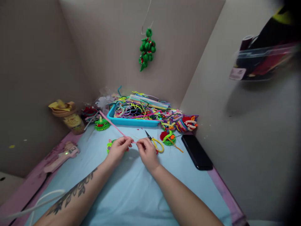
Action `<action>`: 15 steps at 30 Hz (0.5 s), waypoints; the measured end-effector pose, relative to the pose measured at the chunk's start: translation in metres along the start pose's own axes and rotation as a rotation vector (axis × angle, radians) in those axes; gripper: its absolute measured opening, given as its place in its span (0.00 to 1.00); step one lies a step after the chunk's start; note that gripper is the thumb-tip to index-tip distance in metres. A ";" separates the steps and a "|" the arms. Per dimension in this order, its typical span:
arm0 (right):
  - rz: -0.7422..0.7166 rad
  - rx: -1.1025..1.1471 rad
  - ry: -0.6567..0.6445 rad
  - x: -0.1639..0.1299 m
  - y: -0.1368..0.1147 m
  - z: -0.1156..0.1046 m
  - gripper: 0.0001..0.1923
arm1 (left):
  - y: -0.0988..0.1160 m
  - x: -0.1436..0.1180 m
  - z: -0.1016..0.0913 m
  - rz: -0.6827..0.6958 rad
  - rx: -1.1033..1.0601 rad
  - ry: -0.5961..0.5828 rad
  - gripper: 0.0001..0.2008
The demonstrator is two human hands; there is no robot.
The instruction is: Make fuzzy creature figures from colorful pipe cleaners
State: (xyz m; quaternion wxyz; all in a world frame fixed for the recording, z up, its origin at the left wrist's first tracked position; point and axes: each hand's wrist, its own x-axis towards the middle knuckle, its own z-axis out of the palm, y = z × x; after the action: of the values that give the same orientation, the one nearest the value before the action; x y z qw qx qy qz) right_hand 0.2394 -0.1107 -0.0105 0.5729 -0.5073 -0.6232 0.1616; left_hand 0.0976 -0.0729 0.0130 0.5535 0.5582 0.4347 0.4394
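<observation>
A pink pipe cleaner (113,124) runs up and to the left from between my hands. My left hand (121,148) pinches it near its lower end. The fingertips of my right hand (147,150) are closed on the same end, close beside the left fingers. Behind my right hand lie yellow-handled scissors (158,145), blades pointing away to the upper left. A green and multicoloured fuzzy piece (109,146) is partly hidden behind my left hand. Something small and red shows at the right hand's edge, mostly covered.
A blue tray (134,121) heaped with pipe cleaners stands at the back. Several fuzzy figures, including a green one (102,124), sit around it. A black phone (197,152) lies right; a pink glue gun (63,157) and a cup (72,121) are left.
</observation>
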 end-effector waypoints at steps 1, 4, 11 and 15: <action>0.035 0.035 -0.002 0.001 0.001 -0.001 0.06 | 0.000 -0.001 -0.001 0.006 0.033 -0.011 0.15; 0.222 0.281 -0.053 0.002 0.008 0.000 0.07 | 0.003 -0.005 -0.005 0.042 0.179 -0.056 0.15; 0.481 0.672 -0.201 0.005 0.024 0.000 0.11 | 0.012 -0.010 -0.008 0.191 0.552 -0.230 0.13; 0.501 0.641 -0.241 0.006 0.017 -0.004 0.09 | 0.004 -0.011 -0.009 0.282 0.708 -0.293 0.13</action>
State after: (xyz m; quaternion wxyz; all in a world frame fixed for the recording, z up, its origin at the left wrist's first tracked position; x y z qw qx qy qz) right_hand 0.2514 -0.0993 -0.0197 0.5678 -0.4166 -0.4612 0.5397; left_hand 0.0859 -0.0812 0.0167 0.3176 0.8250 0.3949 0.2500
